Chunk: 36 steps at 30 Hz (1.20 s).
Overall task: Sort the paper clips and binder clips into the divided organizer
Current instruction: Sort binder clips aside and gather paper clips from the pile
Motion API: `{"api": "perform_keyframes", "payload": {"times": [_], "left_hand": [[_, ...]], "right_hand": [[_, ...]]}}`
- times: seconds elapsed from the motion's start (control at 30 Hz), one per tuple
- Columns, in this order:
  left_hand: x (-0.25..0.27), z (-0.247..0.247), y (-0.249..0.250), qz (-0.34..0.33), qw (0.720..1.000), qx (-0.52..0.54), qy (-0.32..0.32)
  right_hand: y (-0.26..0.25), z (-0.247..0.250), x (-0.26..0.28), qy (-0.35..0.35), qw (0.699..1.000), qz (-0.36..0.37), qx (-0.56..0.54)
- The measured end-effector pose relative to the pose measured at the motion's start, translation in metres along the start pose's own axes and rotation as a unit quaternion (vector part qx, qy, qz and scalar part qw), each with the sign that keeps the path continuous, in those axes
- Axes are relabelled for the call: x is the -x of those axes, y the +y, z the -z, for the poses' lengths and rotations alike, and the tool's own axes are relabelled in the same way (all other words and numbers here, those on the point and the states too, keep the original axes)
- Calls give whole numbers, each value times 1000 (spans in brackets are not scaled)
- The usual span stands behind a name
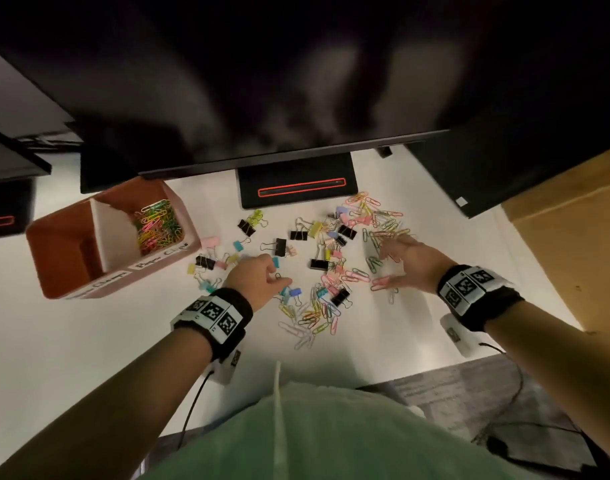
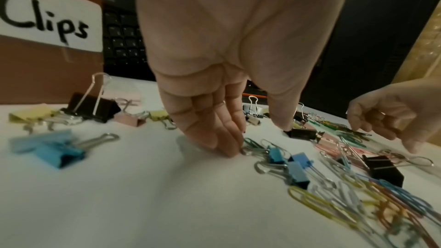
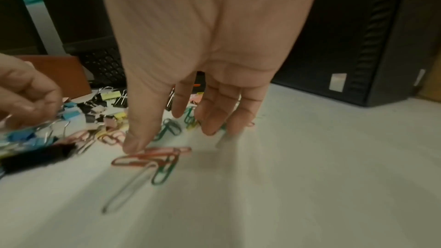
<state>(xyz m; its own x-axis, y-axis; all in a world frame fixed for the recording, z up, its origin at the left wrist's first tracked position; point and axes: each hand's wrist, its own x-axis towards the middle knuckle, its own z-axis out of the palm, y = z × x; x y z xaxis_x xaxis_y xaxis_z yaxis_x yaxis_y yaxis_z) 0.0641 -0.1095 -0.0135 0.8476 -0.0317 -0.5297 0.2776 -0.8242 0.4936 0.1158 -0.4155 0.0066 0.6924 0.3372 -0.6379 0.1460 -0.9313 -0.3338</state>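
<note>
The brown divided organizer [image 1: 67, 258] stands at the left of the white desk. Its right compartment holds coloured paper clips [image 1: 156, 225]; I see nothing in the left one. Loose binder clips [image 1: 281, 245] and paper clips [image 1: 314, 317] lie scattered across the middle. My left hand [image 1: 279, 278] reaches down with straight fingers [image 2: 222, 139], their tips touching the desk beside a green paper clip [image 2: 250, 143]; the thumb stands apart. My right hand [image 1: 386, 268] spreads over paper clips at the right, its thumb [image 3: 136, 139] pressing a red paper clip [image 3: 148, 156]. Neither hand holds anything.
A large dark monitor hangs over the far side, its stand base [image 1: 296, 188] right behind the clips. A black computer tower [image 1: 487, 174] stands at the back right, and a keyboard [image 2: 121, 44] lies behind the organizer. The desk's near edge runs by my torso.
</note>
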Motion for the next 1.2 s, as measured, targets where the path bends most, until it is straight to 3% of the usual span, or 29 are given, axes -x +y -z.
{"api": "perform_keyframes", "payload": {"times": [0.2, 0.4, 0.6, 0.73, 0.9, 1.2], "left_hand": [[-4, -20, 19, 36, 998, -40, 43], [-8, -24, 19, 79, 994, 27, 72], [-10, -23, 20, 66, 994, 45, 78], [-12, -25, 21, 51, 996, 21, 71], [-12, -25, 24, 9, 997, -11, 81], [19, -17, 20, -102, 992, 21, 76]], "right_hand": [[17, -17, -9, -4, 997, 70, -13], [2, -10, -33, 54, 988, 137, -36], [11, 3, -36, 182, 978, 97, 27], [17, -3, -38, 145, 987, 69, 28], [11, -6, -43, 114, 986, 118, -12], [7, 2, -51, 73, 988, 131, 25]]}}
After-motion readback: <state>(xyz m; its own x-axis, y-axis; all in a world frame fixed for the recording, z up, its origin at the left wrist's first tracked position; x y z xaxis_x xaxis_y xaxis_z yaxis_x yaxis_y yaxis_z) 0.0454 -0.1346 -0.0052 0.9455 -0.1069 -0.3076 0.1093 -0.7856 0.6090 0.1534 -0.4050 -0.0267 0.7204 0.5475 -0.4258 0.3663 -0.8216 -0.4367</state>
